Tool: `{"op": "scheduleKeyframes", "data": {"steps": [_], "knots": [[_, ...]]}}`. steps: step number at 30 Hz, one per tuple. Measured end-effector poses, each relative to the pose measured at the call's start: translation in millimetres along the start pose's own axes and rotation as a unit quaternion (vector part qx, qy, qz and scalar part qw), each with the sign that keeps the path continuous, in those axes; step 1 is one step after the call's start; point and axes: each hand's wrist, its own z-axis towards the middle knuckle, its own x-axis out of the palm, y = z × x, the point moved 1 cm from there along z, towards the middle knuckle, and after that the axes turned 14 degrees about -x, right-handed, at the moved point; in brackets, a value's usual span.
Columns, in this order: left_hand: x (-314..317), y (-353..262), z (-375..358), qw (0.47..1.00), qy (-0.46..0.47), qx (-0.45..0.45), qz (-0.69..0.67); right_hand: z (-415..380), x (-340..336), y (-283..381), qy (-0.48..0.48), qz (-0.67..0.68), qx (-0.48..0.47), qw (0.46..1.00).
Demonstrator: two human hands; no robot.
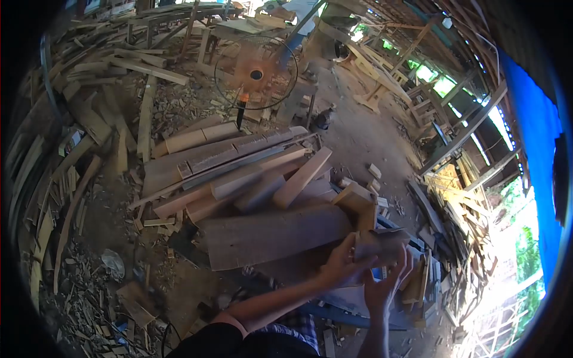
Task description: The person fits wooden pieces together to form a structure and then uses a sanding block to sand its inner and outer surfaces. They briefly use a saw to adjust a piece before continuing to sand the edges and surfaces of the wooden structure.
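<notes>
Your left hand (340, 264) reaches in from the near side, its forearm running slantwise from the black sleeve (210, 341) toward the far right. It is closed on the left end of a brown wooden piece (382, 241), with fingers along the piece's lower edge. Your right hand (385, 287) rises almost straight from the near edge, wrist below and fingers bent upward, cupped at the near right part of the same piece. Your two hands are close together; whether your right fingers press on the wood or only hover beside it, you cannot tell from this view.

The piece is held up in front of you, right of the middle. Its long axis runs roughly left to right, the left end in your left hand and the other end pointing right; a dark edge shows along its far upper side.

Just beyond and left of your hands lies a wide flat board (277, 235), its length also running left to right. A box-like wooden block (356, 201) stands at its far right corner, and a tapered block (302, 179) slants on the stack behind. Farther off stands a round fan (256, 74), its hub too blurred for any marking to be read. A blue tarp (531, 125) hangs at the right.
</notes>
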Motion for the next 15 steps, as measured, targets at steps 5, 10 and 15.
{"op": "scheduleKeyframes", "data": {"steps": [5,10,15], "knots": [[21,4,-18,0.978,-0.054,0.09,0.18,-28,7,-5,-0.1,0.69,0.244,0.674],[35,47,-43,0.906,-0.088,0.238,0.338,-35,-11,-13,-0.11,0.727,0.307,0.605],[37,65,-77,0.897,-0.044,0.238,0.37,-58,-19,-7,-0.117,0.713,0.362,0.589]]}}
